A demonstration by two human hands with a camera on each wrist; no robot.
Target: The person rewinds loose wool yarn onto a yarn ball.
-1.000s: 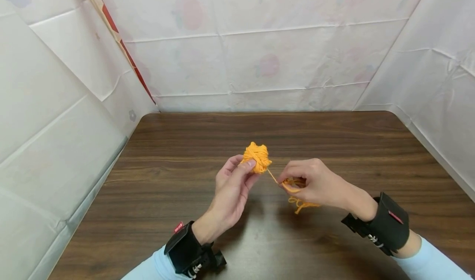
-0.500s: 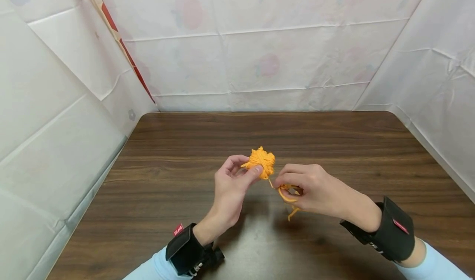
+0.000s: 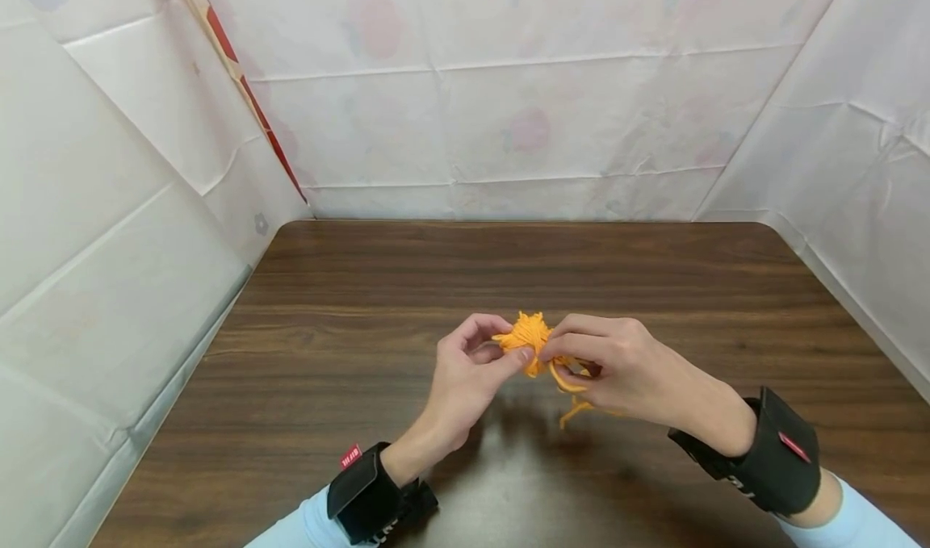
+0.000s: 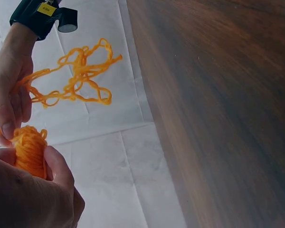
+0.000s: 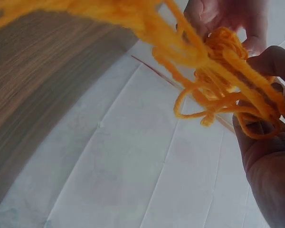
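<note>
L hand (image 3: 472,370) pinches the small orange yarn ball (image 3: 529,340) betw thumb and fingertips, held up over the middle of the dark wood table (image 3: 349,290), not resting on it. In the left wrist view the ball (image 4: 29,151) sits snug against the thumb (image 4: 57,166), wraps looking fairly tight.

R hand (image 3: 617,370) is right beside the ball, fingers curled round the loose yarn strand (image 3: 570,386); a tangle of slack loops (image 4: 78,76) hangs below it, clear of the tabletop. Right wrist view is blurred and very close, so exactly which fingers trap the strand is hard to say, prob. thumb and index.

Judging the step as winding the loose end onto the ball, to do it well:
- keep the L pinch firm but off the path of the new wrap, else the thumb gets wound in
- R hand should feed w/ light, even tension; slack lets the wrap slip off such a small ball
- turn the ball a bit betw wraps so it stays round
- watch the hanging loops; they look knot-prone, so tease them open before pulling them thru.

Around: white sheeting (image 3: 508,128) on all sides, black wrist bands (image 3: 770,451).
</note>
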